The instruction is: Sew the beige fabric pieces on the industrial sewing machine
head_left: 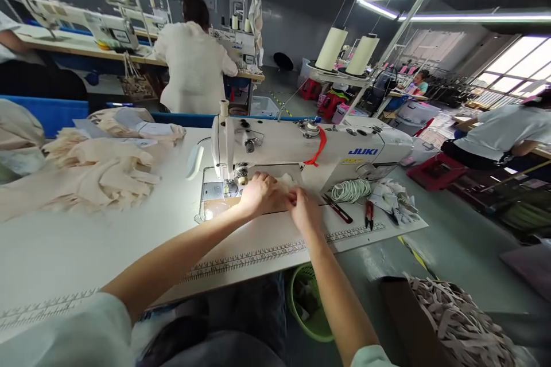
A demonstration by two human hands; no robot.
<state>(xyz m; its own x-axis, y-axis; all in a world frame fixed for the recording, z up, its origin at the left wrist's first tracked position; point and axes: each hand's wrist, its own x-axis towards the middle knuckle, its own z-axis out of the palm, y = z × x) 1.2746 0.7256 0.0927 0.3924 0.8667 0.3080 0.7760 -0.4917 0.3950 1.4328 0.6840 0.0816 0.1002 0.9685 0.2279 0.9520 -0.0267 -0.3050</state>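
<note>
A white JUKI sewing machine (pixel 275 140) stands on the table before me, a red strip of cloth tied on its arm. Under the arm, to the right of the needle, lies a small cream fabric piece (pixel 284 184), mostly covered by my hands. My left hand (pixel 258 194) is closed at the fabric's left side, near the presser foot (pixel 230 186); its fingertips are partly hidden. From the right, my right hand (pixel 303 210) pinches the fabric's edge between thumb and fingers.
Cream fabric pieces (pixel 107 166) are heaped on the left. Right of my hands lie a dark red seam ripper or cutter (pixel 338 209), thread snips (pixel 369 215), coiled cord (pixel 350 190) and scraps (pixel 394 200). A green basket (pixel 310 321) and a box of strips (pixel 460 321) stand below. Co-workers sit nearby.
</note>
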